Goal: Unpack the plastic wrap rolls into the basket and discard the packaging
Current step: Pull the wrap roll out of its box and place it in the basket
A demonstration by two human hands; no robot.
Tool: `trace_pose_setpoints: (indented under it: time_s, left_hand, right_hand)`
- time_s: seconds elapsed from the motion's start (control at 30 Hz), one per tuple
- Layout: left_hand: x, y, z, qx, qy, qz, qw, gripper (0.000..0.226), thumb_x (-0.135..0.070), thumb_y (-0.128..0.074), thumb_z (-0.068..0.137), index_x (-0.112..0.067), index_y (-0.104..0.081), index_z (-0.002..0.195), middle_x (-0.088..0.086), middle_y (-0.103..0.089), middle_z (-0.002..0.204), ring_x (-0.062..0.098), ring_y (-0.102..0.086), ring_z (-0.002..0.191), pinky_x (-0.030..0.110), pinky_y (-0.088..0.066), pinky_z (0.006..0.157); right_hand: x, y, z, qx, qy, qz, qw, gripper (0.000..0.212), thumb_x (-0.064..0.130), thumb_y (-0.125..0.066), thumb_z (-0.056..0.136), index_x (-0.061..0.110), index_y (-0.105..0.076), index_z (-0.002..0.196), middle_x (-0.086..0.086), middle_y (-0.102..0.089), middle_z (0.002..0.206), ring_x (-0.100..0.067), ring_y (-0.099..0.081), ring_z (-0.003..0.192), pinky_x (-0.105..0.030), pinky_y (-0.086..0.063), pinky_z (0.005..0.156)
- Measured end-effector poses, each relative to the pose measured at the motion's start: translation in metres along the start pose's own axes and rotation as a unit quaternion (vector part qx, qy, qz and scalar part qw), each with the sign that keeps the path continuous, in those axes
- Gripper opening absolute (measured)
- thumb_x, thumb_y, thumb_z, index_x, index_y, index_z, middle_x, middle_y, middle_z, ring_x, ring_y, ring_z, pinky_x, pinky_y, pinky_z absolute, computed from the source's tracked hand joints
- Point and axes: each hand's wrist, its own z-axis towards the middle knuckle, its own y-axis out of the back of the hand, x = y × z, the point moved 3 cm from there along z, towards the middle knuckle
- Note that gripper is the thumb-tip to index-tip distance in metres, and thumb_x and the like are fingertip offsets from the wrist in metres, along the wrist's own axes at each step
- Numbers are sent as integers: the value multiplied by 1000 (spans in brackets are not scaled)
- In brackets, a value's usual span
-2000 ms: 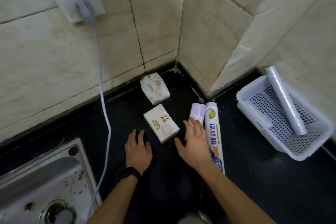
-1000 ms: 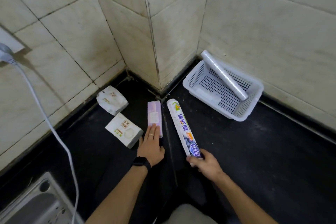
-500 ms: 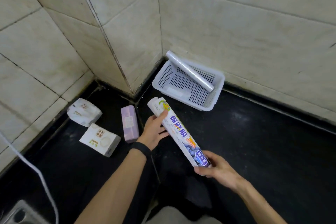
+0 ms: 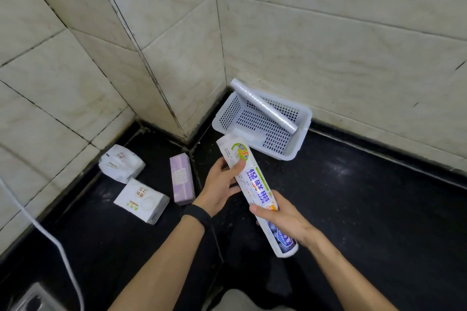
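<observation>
Both hands clasp packaged roll [image 4: 255, 190]: left hand [image 4: 219, 185] near top, right hand [image 4: 283, 219] lower. Anchor right, peel top end, seemingly sealed. Bare roll [image 4: 265, 107] already in basket [image 4: 303, 131].

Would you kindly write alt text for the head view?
Both hands, left hand and right hand, hold a packaged wrap roll above a black counter. Behind it, a white basket holds one unwrapped roll.

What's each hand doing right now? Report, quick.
Left hand: closed on the packaged wrap roll, upper part.
Right hand: closed on the same roll, lower part.
</observation>
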Motion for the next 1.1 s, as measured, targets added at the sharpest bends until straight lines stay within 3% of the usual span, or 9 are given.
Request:
trace_pose_setpoints:
  time_s: [0.1,0.2,0.27,0.43,0.53,0.67,0.9,1.0,1.1]
  left_hand:
    - [-5,5,1,-2,10,15,1000,44,-20,-71,88,-12,-54,127,11,-71,115,26,-71,102,46,-58,85]
    - [-16,16,3,-12,23,5,1000,43,-32,-70,87,-9,-60,123,12,-72,111,27,-70,103,44,-57,86]
    - [-27,23,5,-29,19,7,999,40,-38,-67,89,-9,-64,116,12,-73,106,26,-70,100,41,-58,82]
    - [-46,29,9,-24,2,70,997,33,-36,-66,91,-10,-67,112,12,-74,104,24,-71,98,38,-57,87]
    - [-50,29,11,-31,-4,62,998,32,-35,-65,92,-10,-67,111,12,-75,102,23,-72,96,38,-56,87]
    - [-53,32,17,-73,-9,7,997,28,-34,-62,94,-12,-65,110,10,-73,100,24,-71,92,38,-56,79]
    - [-72,74,32,-155,-37,-89,983,47,-38,-64,92,-7,-54,126,12,-61,116,29,-64,106,43,-55,77]
    - [-78,96,36,-190,-55,-120,973,58,-41,-67,90,-8,-49,134,13,-59,126,30,-61,113,45,-54,83]
    - [-83,113,38,-212,-65,-129,966,63,-43,-67,89,-8,-46,137,13,-58,129,28,-61,113,44,-55,85]
  right_hand:
    - [-1,-4,6,36,-4,9,999,51,42,-82,77,29,-60,121,7,-74,111,-7,-70,101,-30,-54,93]
    - [-4,-6,8,32,-8,1,999,45,28,-85,75,22,-63,114,-5,-74,102,-13,-71,84,-29,-59,79]
    - [-5,-7,8,21,-7,-35,999,43,26,-85,73,22,-62,109,-2,-72,93,-11,-68,74,-24,-57,71]
    - [-8,-6,11,21,-12,-82,996,45,33,-83,66,24,-60,104,-12,-72,89,-18,-68,68,-45,-58,77]
    - [-4,-3,13,8,-14,-83,996,44,30,-82,64,22,-62,103,-12,-73,89,-19,-69,66,-50,-58,76]
    - [-1,0,14,18,-24,-100,995,43,31,-81,64,22,-62,102,-4,-72,83,-18,-70,64,-38,-54,64]
    - [-18,17,4,37,-47,-153,986,38,37,-81,66,22,-61,94,2,-71,72,-14,-66,59,-29,-54,69]
    - [-36,35,1,12,-69,-177,982,40,43,-80,67,24,-62,96,0,-75,76,-16,-71,64,-27,-53,70]
    - [-58,57,-4,-48,-91,-197,975,35,41,-81,69,26,-62,94,6,-71,67,-10,-66,59,-25,-52,66]
